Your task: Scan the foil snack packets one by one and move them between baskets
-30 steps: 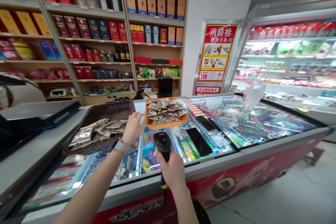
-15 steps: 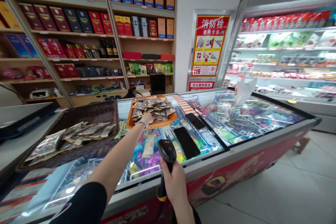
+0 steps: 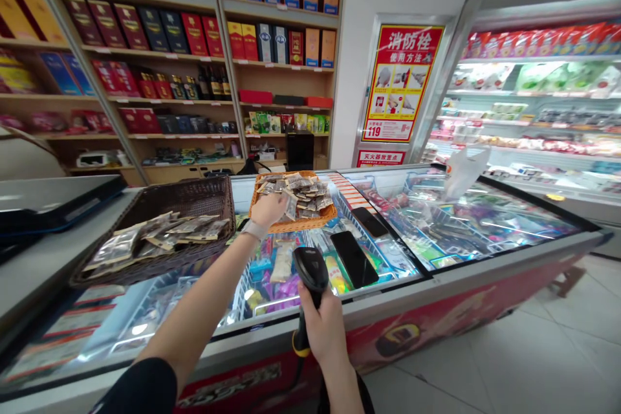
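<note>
My left hand [image 3: 270,209] is at the near left side of the orange wicker basket [image 3: 310,224], fingers closed on a small flat packet [image 3: 291,207] that stands tilted at the fingertips. Many similar packets [image 3: 310,189] fill that basket. My right hand [image 3: 324,323] is wrapped around the handle of a black barcode scanner [image 3: 311,268], held upright by the freezer's front edge. To the left, a dark brown wicker basket [image 3: 224,194] holds more of these packets [image 3: 160,233] in a loose pile.
Both baskets rest on the glass top of a chest freezer [image 3: 388,294]. Two black phones [image 3: 354,259] lie on the glass right of the scanner. A white plastic bag [image 3: 463,173] stands farther right. Shelves of boxes [image 3: 169,32] line the back; a lit fridge [image 3: 538,97] is at right.
My left hand has drawn back slightly from among the packets, and a packet now shows at its fingers. The view has shifted a little left. My right hand still holds the scanner.
</note>
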The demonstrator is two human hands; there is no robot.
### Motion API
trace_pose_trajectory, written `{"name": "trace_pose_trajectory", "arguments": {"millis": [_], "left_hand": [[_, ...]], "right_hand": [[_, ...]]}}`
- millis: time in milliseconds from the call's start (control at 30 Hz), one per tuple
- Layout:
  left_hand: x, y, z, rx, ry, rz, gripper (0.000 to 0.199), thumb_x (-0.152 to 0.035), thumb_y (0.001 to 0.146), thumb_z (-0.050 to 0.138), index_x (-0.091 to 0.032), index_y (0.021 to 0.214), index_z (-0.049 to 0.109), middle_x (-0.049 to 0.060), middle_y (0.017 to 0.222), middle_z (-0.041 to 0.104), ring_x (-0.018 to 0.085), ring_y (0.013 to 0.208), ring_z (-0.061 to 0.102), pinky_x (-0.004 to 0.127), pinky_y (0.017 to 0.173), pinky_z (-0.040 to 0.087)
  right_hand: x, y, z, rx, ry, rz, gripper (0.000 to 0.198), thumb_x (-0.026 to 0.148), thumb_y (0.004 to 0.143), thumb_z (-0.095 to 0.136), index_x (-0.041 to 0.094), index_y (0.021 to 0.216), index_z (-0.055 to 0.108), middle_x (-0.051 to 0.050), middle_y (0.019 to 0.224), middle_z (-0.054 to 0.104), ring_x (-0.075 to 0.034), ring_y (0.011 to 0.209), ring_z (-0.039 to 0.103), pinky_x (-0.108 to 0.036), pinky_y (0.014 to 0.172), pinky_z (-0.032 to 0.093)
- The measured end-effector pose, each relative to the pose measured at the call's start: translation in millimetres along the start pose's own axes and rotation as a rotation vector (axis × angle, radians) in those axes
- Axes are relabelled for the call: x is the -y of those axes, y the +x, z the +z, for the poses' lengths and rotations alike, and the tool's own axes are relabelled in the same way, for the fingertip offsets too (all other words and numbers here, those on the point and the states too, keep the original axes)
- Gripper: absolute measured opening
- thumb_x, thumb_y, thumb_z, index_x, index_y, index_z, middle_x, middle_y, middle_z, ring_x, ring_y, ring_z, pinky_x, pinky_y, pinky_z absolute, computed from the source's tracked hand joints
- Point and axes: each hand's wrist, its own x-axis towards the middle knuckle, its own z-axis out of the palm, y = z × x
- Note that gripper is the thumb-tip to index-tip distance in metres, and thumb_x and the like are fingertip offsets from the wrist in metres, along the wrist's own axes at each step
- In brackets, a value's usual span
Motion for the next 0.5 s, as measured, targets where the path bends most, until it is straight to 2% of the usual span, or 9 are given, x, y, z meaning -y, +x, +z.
{"name": "trace_pose_trajectory", "arguments": {"millis": [100,167,333,433,500], "left_hand": [[26,-39,-9,-0.211,-0.163,0.049,0.041,-0.044,0.096,0.037,-0.02,0.07,0.059,0.009,0.072,0.068,0.023,0.074,0.065,0.029,0.064,0.041],[47,-70,-7,-0.315,-0.286,0.033,0.04,-0.045,0.096,0.037,-0.022,0.068,0.052,0.004,0.06,0.061,0.02,0.062,0.061,0.028,0.06,0.037],[99,-137,15,-0.353,-0.578,-0.134,0.03,-0.046,0.096,0.038,-0.024,0.086,0.055,-0.003,0.052,0.054,0.019,0.052,0.061,0.028,0.058,0.041],[120,-162,31,-0.368,-0.691,-0.198,0.032,-0.049,0.097,0.038,-0.023,0.103,0.056,-0.003,0.059,0.059,0.019,0.05,0.061,0.028,0.056,0.044],[127,-170,38,-0.388,-0.732,-0.211,0.035,-0.05,0.098,0.038,-0.022,0.107,0.055,-0.002,0.063,0.061,0.018,0.049,0.059,0.028,0.054,0.044]], "right_hand": [[10,-2,8,0.027,0.035,-0.031,0.042,0.048,0.097,0.055,0.016,0.109,0.078,-0.012,0.096,0.082,-0.03,0.094,0.076,-0.033,0.082,0.055],[16,-5,16,0.058,0.047,-0.043,0.042,0.049,0.096,0.056,0.015,0.11,0.078,-0.012,0.096,0.082,-0.03,0.094,0.076,-0.032,0.08,0.055],[24,-19,43,0.19,0.045,-0.052,0.041,0.051,0.095,0.058,0.016,0.106,0.077,-0.01,0.084,0.08,-0.029,0.081,0.076,-0.032,0.07,0.054],[27,-29,60,0.264,0.029,-0.054,0.041,0.05,0.094,0.059,0.016,0.108,0.078,-0.011,0.09,0.081,-0.032,0.087,0.076,-0.033,0.074,0.054],[28,-34,69,0.304,0.008,-0.038,0.041,0.05,0.094,0.059,0.016,0.108,0.078,-0.012,0.09,0.081,-0.033,0.09,0.076,-0.035,0.079,0.054]]}}
